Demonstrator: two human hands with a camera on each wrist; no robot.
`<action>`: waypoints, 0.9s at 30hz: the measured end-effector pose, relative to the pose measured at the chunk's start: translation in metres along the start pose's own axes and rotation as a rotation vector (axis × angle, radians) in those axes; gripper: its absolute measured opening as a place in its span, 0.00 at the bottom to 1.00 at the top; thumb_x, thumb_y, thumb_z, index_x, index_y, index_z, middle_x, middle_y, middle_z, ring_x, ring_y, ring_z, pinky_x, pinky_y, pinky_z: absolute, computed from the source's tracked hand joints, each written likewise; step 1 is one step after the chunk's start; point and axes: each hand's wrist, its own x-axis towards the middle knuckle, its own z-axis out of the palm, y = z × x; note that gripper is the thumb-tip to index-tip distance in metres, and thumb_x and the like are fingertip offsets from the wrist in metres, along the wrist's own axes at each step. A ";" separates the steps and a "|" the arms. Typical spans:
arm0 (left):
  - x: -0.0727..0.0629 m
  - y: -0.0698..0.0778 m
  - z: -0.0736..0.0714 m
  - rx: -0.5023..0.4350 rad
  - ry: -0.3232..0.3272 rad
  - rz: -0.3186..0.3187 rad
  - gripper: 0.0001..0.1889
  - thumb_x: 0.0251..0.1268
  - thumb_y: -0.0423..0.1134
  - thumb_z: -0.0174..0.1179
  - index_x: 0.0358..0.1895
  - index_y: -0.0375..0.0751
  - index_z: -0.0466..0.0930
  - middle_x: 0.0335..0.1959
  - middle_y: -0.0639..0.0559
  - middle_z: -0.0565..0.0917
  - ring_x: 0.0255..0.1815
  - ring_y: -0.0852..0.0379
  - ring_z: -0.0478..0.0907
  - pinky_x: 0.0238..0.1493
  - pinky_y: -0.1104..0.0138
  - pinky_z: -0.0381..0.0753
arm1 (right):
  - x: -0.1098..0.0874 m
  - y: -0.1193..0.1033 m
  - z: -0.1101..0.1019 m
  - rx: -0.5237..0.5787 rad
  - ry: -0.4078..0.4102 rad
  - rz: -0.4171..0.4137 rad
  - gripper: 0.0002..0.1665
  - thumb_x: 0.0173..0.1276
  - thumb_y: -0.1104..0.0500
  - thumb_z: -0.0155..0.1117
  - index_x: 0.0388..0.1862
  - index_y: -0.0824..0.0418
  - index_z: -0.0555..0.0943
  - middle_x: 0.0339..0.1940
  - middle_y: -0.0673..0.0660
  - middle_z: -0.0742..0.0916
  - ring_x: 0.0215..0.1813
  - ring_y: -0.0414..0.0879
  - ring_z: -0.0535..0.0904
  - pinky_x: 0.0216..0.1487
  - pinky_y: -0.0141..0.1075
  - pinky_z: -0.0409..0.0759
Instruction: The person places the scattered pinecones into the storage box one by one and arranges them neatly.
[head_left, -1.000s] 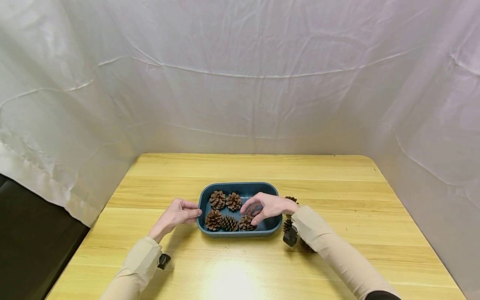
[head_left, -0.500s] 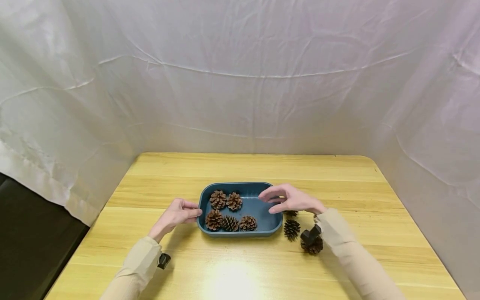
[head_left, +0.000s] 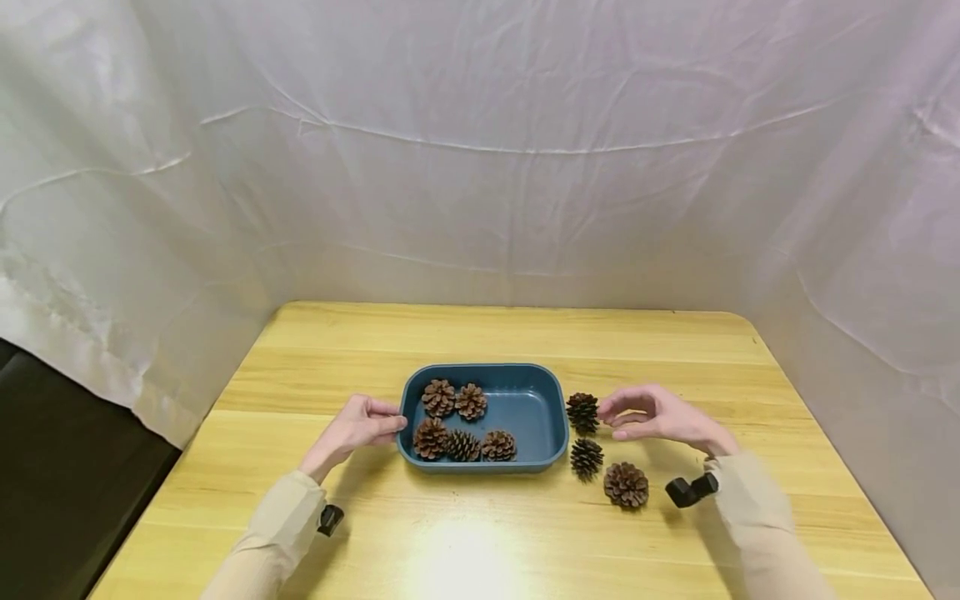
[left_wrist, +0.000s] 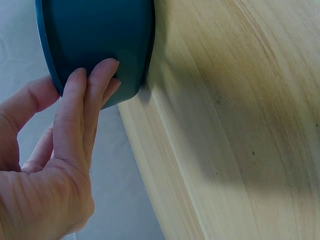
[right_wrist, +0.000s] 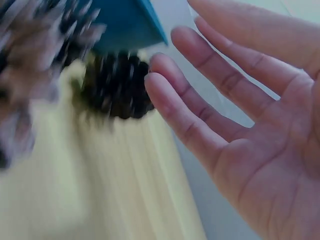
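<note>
Blue, the tray [head_left: 525,417] at lower centre is pinched by the left grip [head_left: 352,432] — five pinecones [head_left: 431,438] inside — while the right grip [head_left: 663,417] is held loosely parted beside a dark pinecone [head_left: 582,413] right of centre.

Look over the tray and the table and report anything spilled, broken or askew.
Nothing stands out. The blue tray stands upright with five pine cones inside, and three loose pine cones lie on the table to its right, near the right hand. No spill or breakage shows.
</note>
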 end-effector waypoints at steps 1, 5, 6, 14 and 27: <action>0.000 0.000 0.000 -0.001 0.000 0.000 0.20 0.68 0.29 0.60 0.57 0.14 0.74 0.48 0.25 0.85 0.43 0.45 0.90 0.49 0.58 0.90 | -0.005 0.003 -0.001 0.003 -0.005 -0.007 0.25 0.66 0.70 0.67 0.59 0.79 0.74 0.55 0.60 0.87 0.57 0.44 0.84 0.64 0.36 0.84; 0.000 0.001 0.000 0.002 0.000 -0.003 0.20 0.68 0.28 0.61 0.57 0.14 0.75 0.48 0.26 0.85 0.43 0.46 0.90 0.48 0.59 0.90 | -0.018 0.011 -0.004 0.014 -0.036 0.000 0.23 0.66 0.71 0.66 0.59 0.78 0.74 0.55 0.54 0.87 0.57 0.43 0.84 0.64 0.36 0.85; 0.000 0.001 0.000 0.005 -0.002 -0.004 0.20 0.68 0.28 0.61 0.57 0.14 0.75 0.48 0.26 0.85 0.44 0.46 0.90 0.49 0.60 0.90 | -0.020 0.013 -0.004 0.015 -0.049 0.006 0.23 0.66 0.71 0.66 0.59 0.77 0.74 0.56 0.57 0.86 0.58 0.44 0.84 0.65 0.36 0.84; 0.001 0.000 0.000 0.011 0.012 -0.005 0.19 0.67 0.28 0.61 0.56 0.15 0.76 0.47 0.28 0.86 0.42 0.49 0.90 0.48 0.59 0.90 | -0.022 0.022 0.002 0.106 -0.175 0.017 0.26 0.63 0.73 0.67 0.58 0.82 0.72 0.56 0.77 0.80 0.57 0.52 0.83 0.68 0.36 0.82; 0.001 0.000 0.001 0.007 0.010 -0.008 0.20 0.68 0.27 0.61 0.57 0.14 0.75 0.48 0.27 0.85 0.43 0.48 0.90 0.48 0.60 0.90 | -0.018 0.031 0.009 0.184 -0.286 -0.036 0.21 0.62 0.75 0.66 0.54 0.79 0.75 0.51 0.80 0.79 0.52 0.43 0.84 0.59 0.36 0.87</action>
